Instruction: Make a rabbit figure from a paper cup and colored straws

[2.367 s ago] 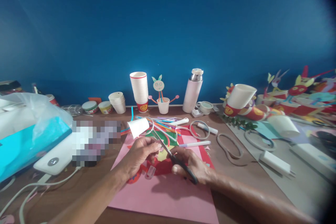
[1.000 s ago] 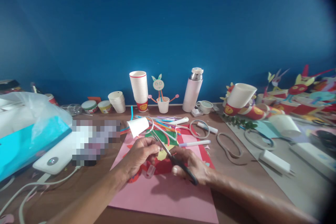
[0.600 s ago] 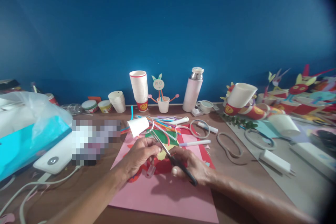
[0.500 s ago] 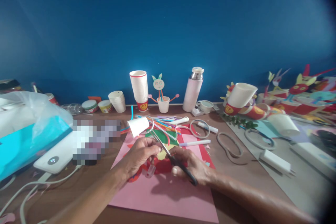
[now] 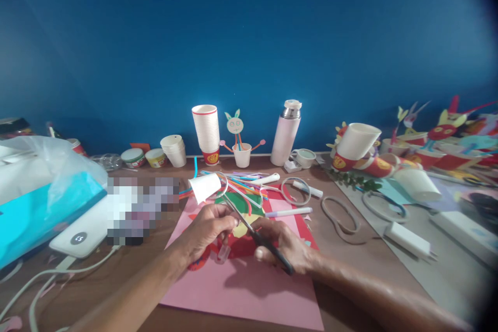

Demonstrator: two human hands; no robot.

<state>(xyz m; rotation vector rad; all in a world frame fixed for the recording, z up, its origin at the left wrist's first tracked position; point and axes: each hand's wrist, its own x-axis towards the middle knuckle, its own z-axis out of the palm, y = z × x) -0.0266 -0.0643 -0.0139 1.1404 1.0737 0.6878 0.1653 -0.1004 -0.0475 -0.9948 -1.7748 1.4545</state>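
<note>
My right hand [image 5: 288, 246] is closed around the black handles of a pair of scissors [image 5: 277, 257], whose metal blades point up and to the left. My left hand [image 5: 212, 225] is pinched shut at the blades; what sits between its fingertips is too small to make out. Beneath both hands lies a large pink paper sheet [image 5: 249, 293], with red paper [image 5: 243, 249] and green paper [image 5: 252, 204] on it. A small clear plastic piece [image 5: 223, 254] shows just below my left fingers.
Beyond the hands are a tipped white paper cup [image 5: 205, 188], loose straws and a marker [image 5: 290, 212]. A cup stack [image 5: 206, 132], a rabbit-like cup figure [image 5: 235, 125] and a thermos [image 5: 286, 135] stand by the blue wall. A white power bank [image 5: 73, 236] with cables lies left.
Both hands and the scissors stay in almost the same place, with only very slight shifts. Nothing has been picked up or let go.
</note>
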